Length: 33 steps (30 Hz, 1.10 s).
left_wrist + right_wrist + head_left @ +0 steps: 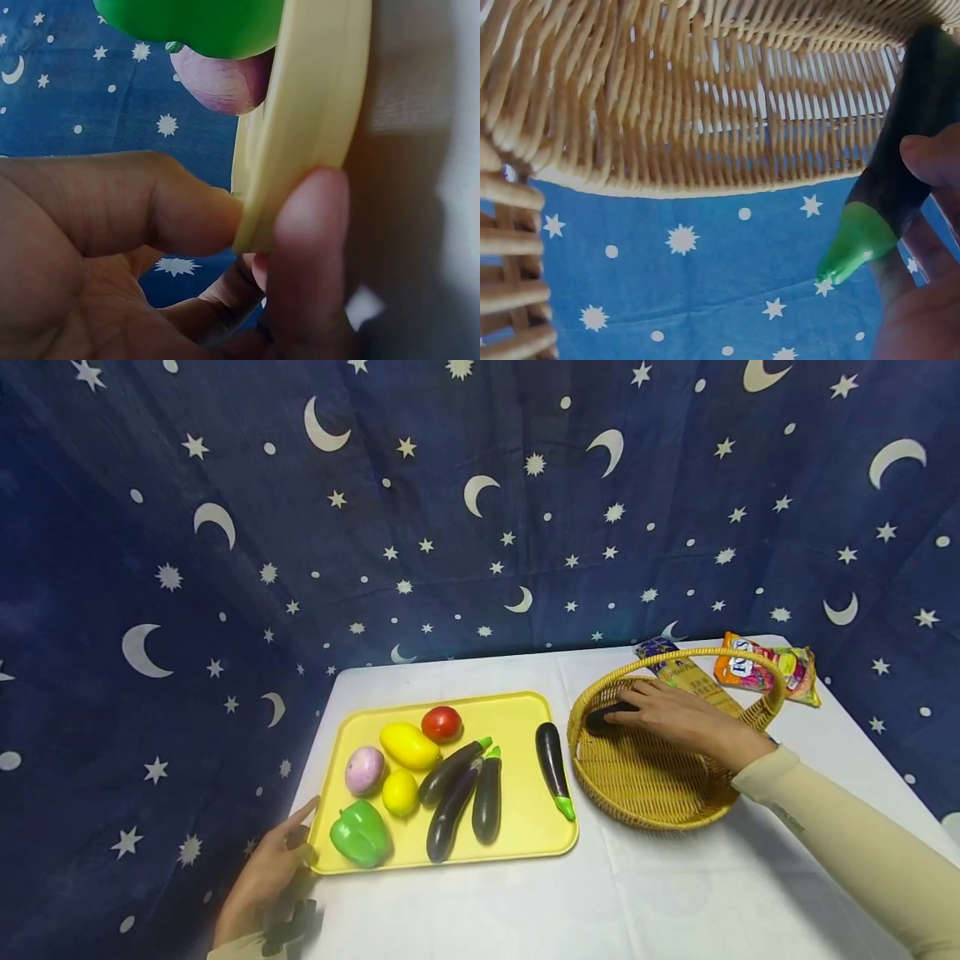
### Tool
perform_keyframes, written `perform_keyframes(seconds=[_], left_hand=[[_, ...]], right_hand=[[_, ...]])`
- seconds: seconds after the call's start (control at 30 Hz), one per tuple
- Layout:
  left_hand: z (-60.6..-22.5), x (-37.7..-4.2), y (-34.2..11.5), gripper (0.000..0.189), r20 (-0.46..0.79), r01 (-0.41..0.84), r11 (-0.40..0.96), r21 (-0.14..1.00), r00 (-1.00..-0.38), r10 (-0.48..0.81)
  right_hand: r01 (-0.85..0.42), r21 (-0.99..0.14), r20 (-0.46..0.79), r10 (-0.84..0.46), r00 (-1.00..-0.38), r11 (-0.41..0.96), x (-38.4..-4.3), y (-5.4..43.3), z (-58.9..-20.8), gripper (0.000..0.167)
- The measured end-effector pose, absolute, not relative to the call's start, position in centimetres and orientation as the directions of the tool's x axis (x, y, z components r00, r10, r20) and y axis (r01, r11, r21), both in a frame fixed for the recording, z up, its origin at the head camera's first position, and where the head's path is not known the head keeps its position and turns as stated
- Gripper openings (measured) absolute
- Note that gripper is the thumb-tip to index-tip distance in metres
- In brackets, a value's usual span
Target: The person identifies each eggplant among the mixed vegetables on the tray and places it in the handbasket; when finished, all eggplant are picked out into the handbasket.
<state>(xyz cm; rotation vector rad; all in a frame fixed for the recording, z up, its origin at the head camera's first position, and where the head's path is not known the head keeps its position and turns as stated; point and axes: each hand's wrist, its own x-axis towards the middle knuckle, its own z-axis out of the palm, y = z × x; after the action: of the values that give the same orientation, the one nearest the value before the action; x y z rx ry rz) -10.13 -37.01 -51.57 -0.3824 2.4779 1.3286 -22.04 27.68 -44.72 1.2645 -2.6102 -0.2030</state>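
My right hand (663, 714) reaches into the wicker basket (630, 781) at the right. It grips a dark eggplant (904, 161) whose green stem end shows in the right wrist view; from the head it is mostly covered by the hand. At the near left corner of the yellow tray (517, 835), my left hand (266, 872) pinches the rim between thumb and finger. Beside that corner lies a green bell pepper (361, 833), with a purple onion (365, 771) behind it.
The tray also bears a tomato (442, 724), a yellow mango-like fruit (408, 745), a lemon (401, 792), a lone eggplant (551, 764) on its right edge and several more mid-tray. Colourful snack packets (765, 668) lie behind the basket, whose handle arches overhead. A starry cloth (450, 527) hangs behind.
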Motion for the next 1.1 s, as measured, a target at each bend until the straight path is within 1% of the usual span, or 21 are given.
perform_keyframes(seconds=[0.17, 0.33, 0.57, 0.67, 0.8, 1.0, 1.1], left_hand=[[-51.8, -10.0, -36.8, 0.090, -0.367, -0.359, 0.536, 0.764, -0.925, -0.095], [-51.7, -10.0, -36.8, 0.090, -0.354, -0.349, 0.532, 0.771, -0.930, -0.097], [-51.4, -10.0, -36.9, 0.090, -0.353, -0.344, 0.560, 0.754, -0.931, -0.097], [-51.4, -10.0, -36.9, 0.089, -0.349, -0.334, 0.565, 0.755, -0.933, -0.086], [-51.5, -10.0, -36.9, 0.089, -0.340, -0.323, 0.570, 0.756, -0.937, -0.079], [-51.5, -10.0, -36.9, 0.090, -0.335, -0.313, 0.579, 0.753, -0.939, -0.071], [-51.4, -10.1, -36.9, 0.090, -0.336, -0.313, 0.576, 0.755, -0.939, -0.070]], right_hand=[[-0.746, 0.209, 0.149, -0.775, -0.615, 0.632, -22.4, 27.8, -45.0, 0.051], [-0.737, 0.221, 0.147, -0.769, -0.622, 0.638, -22.7, 27.8, -45.1, 0.050], [-0.714, 0.208, 0.081, -0.739, -0.669, 0.669, -23.0, 27.5, -45.6, 0.051], [-0.714, 0.198, 0.068, -0.736, -0.673, 0.671, -23.1, 27.6, -45.8, 0.050], [-0.711, 0.163, 0.040, -0.725, -0.687, 0.683, -23.0, 27.5, -45.8, 0.049], [-0.689, 0.031, -0.059, -0.687, -0.725, 0.724, -22.8, 27.3, -45.5, 0.047], [-0.687, 0.031, -0.073, -0.684, -0.726, 0.726, -22.9, 27.4, -45.8, 0.049]])
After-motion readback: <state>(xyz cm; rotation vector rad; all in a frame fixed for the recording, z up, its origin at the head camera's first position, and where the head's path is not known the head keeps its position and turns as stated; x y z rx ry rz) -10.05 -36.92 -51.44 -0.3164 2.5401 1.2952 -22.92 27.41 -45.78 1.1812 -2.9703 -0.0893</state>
